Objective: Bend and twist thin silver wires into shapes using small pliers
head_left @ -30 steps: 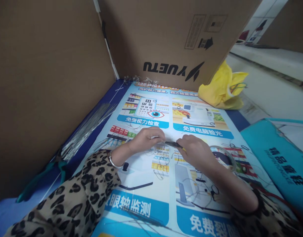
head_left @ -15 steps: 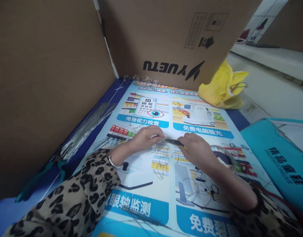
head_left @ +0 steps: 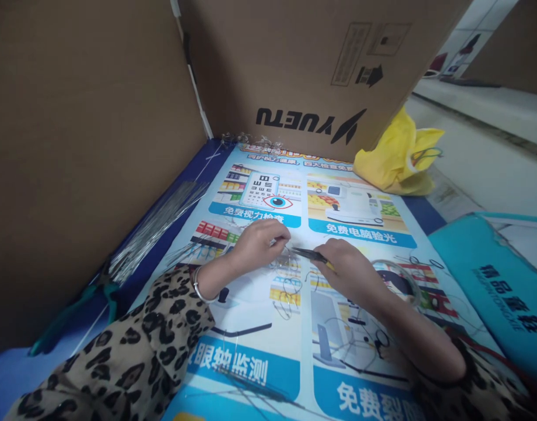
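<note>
1. The pliers [head_left: 309, 254] are dark and tapering, yellow at the handle, held above the poster [head_left: 306, 351].
2. Half a second ago their tip sat right at the left fingertips; now a slight gap shows.
3. Left hand [head_left: 262, 241]: thumb and forefinger pinch fine wire [head_left: 287, 251], its shape too small to tell.
4. Right hand [head_left: 349, 269]: fingers wrapped round the handle, back of hand up.
</note>
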A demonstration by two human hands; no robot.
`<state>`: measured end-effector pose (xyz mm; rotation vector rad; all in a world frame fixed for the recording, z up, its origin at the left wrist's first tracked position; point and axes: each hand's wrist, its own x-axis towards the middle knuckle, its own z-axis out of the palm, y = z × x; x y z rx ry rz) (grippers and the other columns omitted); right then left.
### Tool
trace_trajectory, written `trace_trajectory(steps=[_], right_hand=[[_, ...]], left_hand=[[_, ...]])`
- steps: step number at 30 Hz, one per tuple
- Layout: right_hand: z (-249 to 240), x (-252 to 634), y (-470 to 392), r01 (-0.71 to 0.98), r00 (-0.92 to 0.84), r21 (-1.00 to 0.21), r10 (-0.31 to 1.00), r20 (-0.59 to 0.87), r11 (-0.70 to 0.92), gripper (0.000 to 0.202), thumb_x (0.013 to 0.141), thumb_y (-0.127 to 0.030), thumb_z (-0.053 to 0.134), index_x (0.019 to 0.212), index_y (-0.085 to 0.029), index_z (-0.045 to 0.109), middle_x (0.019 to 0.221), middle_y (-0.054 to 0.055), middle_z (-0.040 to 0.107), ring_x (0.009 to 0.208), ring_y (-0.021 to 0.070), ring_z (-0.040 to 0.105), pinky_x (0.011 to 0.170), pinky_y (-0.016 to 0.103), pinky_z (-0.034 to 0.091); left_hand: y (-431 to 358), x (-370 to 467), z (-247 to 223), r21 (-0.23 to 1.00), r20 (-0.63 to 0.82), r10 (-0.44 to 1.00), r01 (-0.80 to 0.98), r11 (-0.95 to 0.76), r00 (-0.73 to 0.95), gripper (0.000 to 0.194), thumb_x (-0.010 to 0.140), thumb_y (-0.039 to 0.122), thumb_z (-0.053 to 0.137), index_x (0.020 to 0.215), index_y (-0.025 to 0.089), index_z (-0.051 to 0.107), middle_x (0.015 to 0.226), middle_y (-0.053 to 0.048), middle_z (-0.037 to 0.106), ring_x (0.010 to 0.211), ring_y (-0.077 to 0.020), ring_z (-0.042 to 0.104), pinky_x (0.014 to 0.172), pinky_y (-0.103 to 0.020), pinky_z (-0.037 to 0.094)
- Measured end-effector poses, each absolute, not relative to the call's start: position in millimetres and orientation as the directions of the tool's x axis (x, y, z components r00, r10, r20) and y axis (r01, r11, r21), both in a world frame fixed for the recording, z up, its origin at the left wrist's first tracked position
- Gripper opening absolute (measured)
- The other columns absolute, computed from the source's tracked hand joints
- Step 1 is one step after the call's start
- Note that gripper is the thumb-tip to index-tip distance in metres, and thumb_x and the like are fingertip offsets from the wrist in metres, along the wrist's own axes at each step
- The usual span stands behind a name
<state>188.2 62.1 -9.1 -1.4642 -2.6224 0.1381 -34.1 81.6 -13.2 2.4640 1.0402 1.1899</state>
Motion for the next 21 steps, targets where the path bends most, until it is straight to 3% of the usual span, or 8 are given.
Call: trace_trajectory(steps=[5, 11, 17, 21], right_hand=[[-9.6, 185.3, 58.2, 0.893, -0.447, -0.012, 0.892, 0.064, 0.449, 0.022, 0.088, -0.032, 0.043, 0.088, -0.021, 0.062, 0.085, 0.004, 0.061, 0.081, 0.0172, 0.055, 0.064, 0.026, 0.035], [-9.6, 185.8, 57.2, 0.902, -0.432, 0.036, 0.9, 0.05, 0.431, 0.019, 0.086, -0.029, 0.045, 0.09, -0.023, 0.062, 0.089, 0.003, 0.063, 0.083, 0.0168, 0.057, 0.062, 0.025, 0.035], [-10.2, 186.3, 57.3, 0.897, -0.442, 0.051, 0.896, 0.048, 0.44, 0.019, 0.085, -0.025, 0.045, 0.092, -0.023, 0.063, 0.089, 0.003, 0.063, 0.085, 0.0174, 0.056, 0.063, 0.026, 0.035], [-11.1, 186.0, 57.1, 0.889, -0.457, 0.062, 0.887, 0.07, 0.453, 0.017, 0.084, -0.024, 0.047, 0.089, -0.022, 0.063, 0.086, 0.003, 0.063, 0.084, 0.0173, 0.056, 0.064, 0.026, 0.035]], left_hand=[[80.1, -34.2, -12.4, 0.449, 0.589, 0.686, 0.533, -0.717, 0.427, 0.013, 0.074, 0.006, 0.049, 0.073, 0.016, 0.058, 0.07, -0.001, 0.061, 0.069, -0.0116, 0.055, 0.067, -0.024, 0.043], [80.9, -35.2, -11.9, 0.507, 0.522, 0.728, 0.525, -0.684, 0.444, 0.013, 0.074, 0.008, 0.049, 0.075, 0.017, 0.058, 0.071, 0.0, 0.061, 0.071, -0.0115, 0.055, 0.069, -0.025, 0.044], [84.5, -41.5, -7.9, 0.711, 0.27, 0.815, 0.465, -0.528, 0.513, 0.019, 0.074, 0.012, 0.054, 0.091, 0.018, 0.059, 0.094, -0.001, 0.064, 0.086, -0.0127, 0.058, 0.075, -0.025, 0.046], [85.6, -42.6, -7.3, 0.792, 0.137, 0.823, 0.438, -0.425, 0.551, 0.02, 0.073, 0.016, 0.06, 0.092, 0.017, 0.058, 0.093, -0.001, 0.064, 0.084, -0.0124, 0.059, 0.075, -0.025, 0.046]])
